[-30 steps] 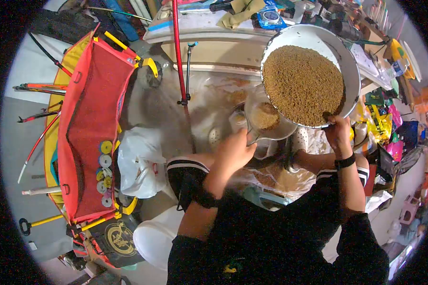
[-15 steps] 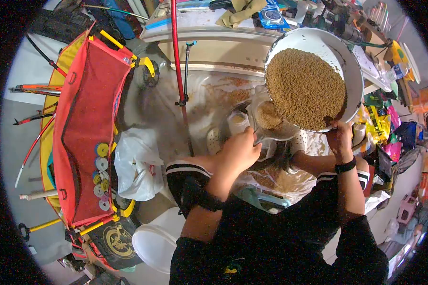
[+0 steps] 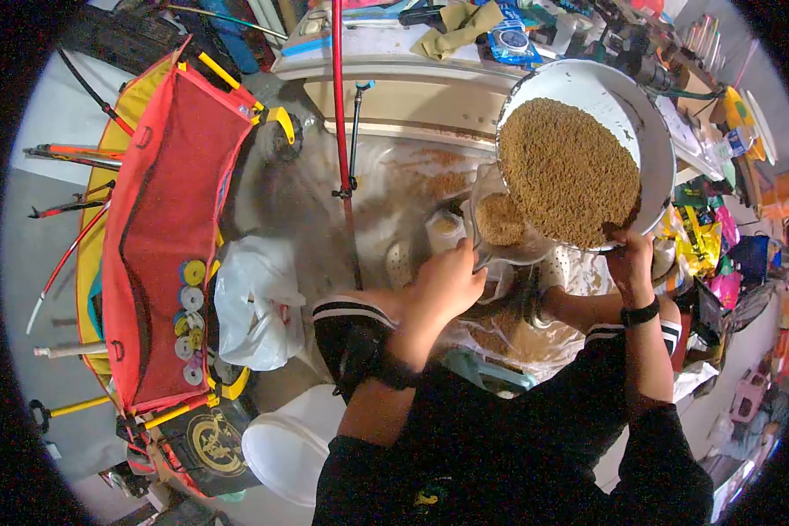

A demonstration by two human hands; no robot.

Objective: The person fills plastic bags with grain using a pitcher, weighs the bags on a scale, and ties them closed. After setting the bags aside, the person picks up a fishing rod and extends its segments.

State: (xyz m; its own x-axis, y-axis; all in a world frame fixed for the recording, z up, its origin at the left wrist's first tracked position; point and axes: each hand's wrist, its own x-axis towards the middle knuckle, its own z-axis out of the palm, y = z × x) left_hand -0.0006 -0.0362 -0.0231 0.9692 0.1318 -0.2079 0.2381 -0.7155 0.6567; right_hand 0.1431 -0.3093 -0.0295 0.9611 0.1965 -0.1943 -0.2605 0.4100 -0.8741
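A white enamel basin [image 3: 657,167] full of brown granules [image 3: 570,167] tilts to the left at the upper right. My right hand [image 3: 629,260] grips its near rim. My left hand [image 3: 451,279] is closed round the handle of a clear jug [image 3: 532,252], which sits under the basin's lower left side. Some granules [image 3: 501,219] lie inside the jug. Just left of it stands a small whitish container [image 3: 445,225], partly hidden behind my left hand. Whether basin and jug touch I cannot tell.
A red fabric bin [image 3: 162,237] with tape rolls stands at the left, beside a white plastic bag [image 3: 256,302]. A white bucket [image 3: 289,447] is at the lower left. A red pole [image 3: 339,105] rises before a cluttered table [image 3: 394,63]. Plastic sheeting covers the floor.
The whole view has shifted slightly. Both hands still hold the jug and the basin in nearly the same poses, and the granules in the basin reach about as far as before.
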